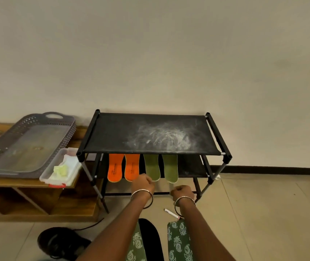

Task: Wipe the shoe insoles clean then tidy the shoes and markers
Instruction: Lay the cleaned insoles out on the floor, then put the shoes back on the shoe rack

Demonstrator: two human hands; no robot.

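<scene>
Insoles [151,167] overhang the shelf [192,169] edge beside the left hand [143,182].

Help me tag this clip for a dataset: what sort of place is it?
Probably a home entryway or room corner: a black shoe rack against a plain wall holds orange insoles and green insoles, and a black shoe lies on the tiled floor.

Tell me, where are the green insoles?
In the head view, the green insoles lie on the rack's lower shelf, right of the orange insoles, just beyond the left hand.
</scene>
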